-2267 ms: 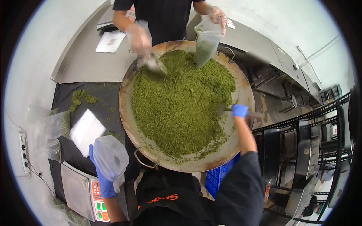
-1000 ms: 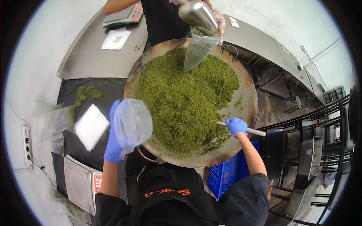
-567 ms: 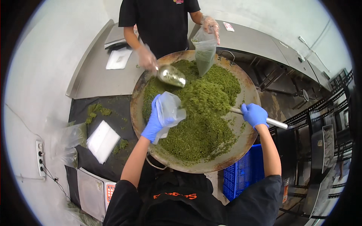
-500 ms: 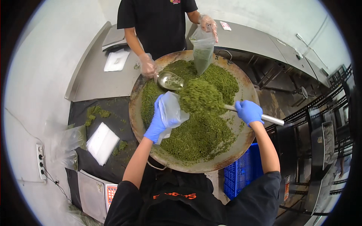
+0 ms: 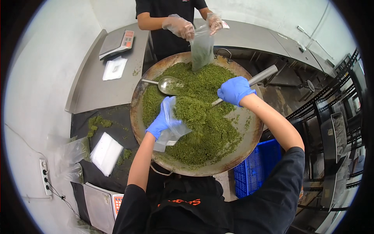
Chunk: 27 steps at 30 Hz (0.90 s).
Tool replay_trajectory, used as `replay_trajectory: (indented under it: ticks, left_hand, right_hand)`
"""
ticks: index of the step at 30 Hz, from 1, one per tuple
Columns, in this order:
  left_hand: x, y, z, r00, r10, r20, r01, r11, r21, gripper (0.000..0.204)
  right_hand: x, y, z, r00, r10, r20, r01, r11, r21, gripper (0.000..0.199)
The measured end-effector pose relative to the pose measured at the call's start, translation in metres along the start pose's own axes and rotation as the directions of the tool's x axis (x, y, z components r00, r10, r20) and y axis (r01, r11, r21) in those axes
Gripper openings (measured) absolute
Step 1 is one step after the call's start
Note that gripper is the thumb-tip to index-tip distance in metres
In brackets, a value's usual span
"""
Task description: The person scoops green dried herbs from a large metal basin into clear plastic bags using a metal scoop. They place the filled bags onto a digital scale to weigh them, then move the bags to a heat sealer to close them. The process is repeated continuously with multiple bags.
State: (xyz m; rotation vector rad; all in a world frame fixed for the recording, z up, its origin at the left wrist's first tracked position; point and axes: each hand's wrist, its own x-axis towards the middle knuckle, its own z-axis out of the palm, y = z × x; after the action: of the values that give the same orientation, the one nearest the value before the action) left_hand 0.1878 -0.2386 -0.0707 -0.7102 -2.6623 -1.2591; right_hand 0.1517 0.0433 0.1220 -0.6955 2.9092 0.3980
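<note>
My left hand (image 5: 159,123), in a blue glove, is closed on a clear plastic bag (image 5: 171,134) over the near-left part of a big wok (image 5: 251,132). My right hand (image 5: 236,92), gloved in blue too, grips the metal handle (image 5: 265,75) of a scoop, its end tilted up to the right. The scoop's head is hidden under shredded green food (image 5: 210,136) close to the bag's mouth. Beyond, a metal hand scoop (image 5: 170,85) lies on the green heap. A co-worker's clear-gloved hands (image 5: 181,28) hold another plastic bag (image 5: 201,48), partly filled with green.
Left of the wok, a dark-covered table bears a stack of white bags (image 5: 106,154), filled clear bags (image 5: 76,154) and a scale (image 5: 97,206). A second scale (image 5: 117,43) stands on the far steel counter (image 5: 87,85). A blue crate (image 5: 257,167) sits below the wok's right side.
My right hand has moved left and away from me, its handle tilting up more steeply. The co-worker has let go of the hand scoop and now has both hands on the far bag.
</note>
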Motion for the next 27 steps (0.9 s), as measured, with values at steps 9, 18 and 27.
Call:
replay_trajectory:
  ticks: [9,18,27]
  left_hand:
    - [0.005,0.026,0.006,0.981,-0.081,0.177,0.15,0.893,-0.423,0.125]
    - [0.009,0.021,0.014,0.997,0.029,0.068,-0.017,0.984,-0.179,0.12]
    - [-0.017,0.037,-0.026,0.993,-0.021,-0.119,-0.048,0.838,-0.544,0.104]
  right_hand:
    - [0.02,-0.011,-0.007,0.992,-0.044,0.115,0.064,0.981,-0.183,0.023]
    - [-0.003,-0.019,-0.043,0.963,-0.12,-0.241,0.01,0.91,-0.415,0.014]
    - [-0.025,0.032,-0.056,0.98,0.143,-0.137,-0.176,0.944,-0.278,0.016]
